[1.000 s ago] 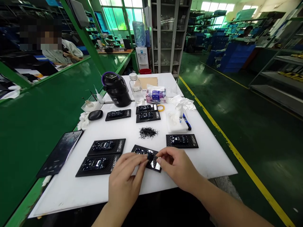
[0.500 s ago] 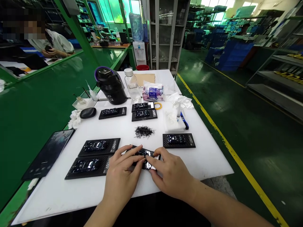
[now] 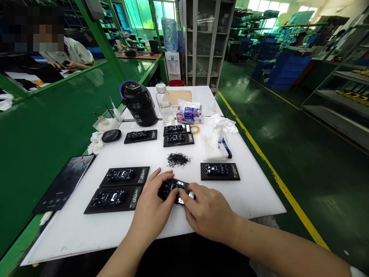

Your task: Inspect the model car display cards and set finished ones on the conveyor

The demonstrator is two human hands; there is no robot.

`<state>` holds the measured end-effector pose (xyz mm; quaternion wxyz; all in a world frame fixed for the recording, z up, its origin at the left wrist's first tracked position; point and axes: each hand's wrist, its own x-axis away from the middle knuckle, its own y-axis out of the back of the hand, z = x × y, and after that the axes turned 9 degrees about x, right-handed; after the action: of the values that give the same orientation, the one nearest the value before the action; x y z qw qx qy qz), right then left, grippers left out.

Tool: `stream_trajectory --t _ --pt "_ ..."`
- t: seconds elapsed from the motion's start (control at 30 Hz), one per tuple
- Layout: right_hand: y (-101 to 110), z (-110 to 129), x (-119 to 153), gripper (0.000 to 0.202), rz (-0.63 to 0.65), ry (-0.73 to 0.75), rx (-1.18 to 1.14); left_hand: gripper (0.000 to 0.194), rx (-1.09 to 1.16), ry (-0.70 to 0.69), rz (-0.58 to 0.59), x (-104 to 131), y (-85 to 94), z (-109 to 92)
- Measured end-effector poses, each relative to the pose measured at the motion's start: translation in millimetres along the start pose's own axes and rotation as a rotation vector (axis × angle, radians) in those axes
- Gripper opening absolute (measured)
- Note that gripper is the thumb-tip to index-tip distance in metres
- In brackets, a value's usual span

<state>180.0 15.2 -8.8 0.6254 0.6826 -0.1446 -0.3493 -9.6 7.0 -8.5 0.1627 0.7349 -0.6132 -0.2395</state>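
Between my two hands is a dark model car on a black base (image 3: 183, 186), turned at a slant near the front of the white table. My left hand (image 3: 154, 202) wraps its fingers over the far left edge, the thumb pressing near the car's middle. From the right, my right hand (image 3: 207, 204) grips the base, its fingertips close to my left thumb. Fingers hide much of the car. To the left lie two more car models on bases, an upper one (image 3: 121, 175) and a lower one (image 3: 111, 198). Another car model (image 3: 217, 169) lies to the right.
A pile of thin black strips (image 3: 178, 159) lies beyond my hands. Farther back are several more car models, a black jug (image 3: 140, 105), a clear bottle (image 3: 165, 105) and a tissue pack (image 3: 189, 113). A blue cutter (image 3: 227, 148) lies right, a tablet (image 3: 65, 184) left. A co-worker sits far left.
My left fingers have drawn back from over the car and now curl around the base's far left edge. My right hand stays almost in place. The whole view has shifted slightly.
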Motion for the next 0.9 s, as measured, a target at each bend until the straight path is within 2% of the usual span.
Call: stream_trajectory --t 0.23,0.37,0.47,0.6,0.7,0.9 --pt "5.6 -14.0 -7.4 0.041 0.035 0.154 0.046 0.032 -0.002 0.008 0.023 -2.3 -0.3 0.4" --pt "0.4 -26.5 -7.7 0.039 -0.043 0.241 -0.051 0.033 0.003 0.018 0.001 -3.4 -0.6 0.0" --pt "-3.8 -31.3 -4.4 0.037 -0.115 0.224 -0.122 0.037 0.008 0.064 -0.015 -5.4 -0.2 -3.2" --pt "-6.0 -31.4 -2.7 0.035 -0.146 0.198 -0.173 0.042 -0.005 0.157 0.007 -9.5 1.6 -8.8" --pt "-6.8 -30.7 -4.7 0.039 -0.127 0.193 -0.194 0.045 -0.01 0.191 0.029 -12.5 4.2 -10.0" --pt "-6.1 -30.4 -7.3 0.041 -0.057 0.22 -0.147 0.051 -0.043 0.176 0.077 -15.2 8.5 -9.5"
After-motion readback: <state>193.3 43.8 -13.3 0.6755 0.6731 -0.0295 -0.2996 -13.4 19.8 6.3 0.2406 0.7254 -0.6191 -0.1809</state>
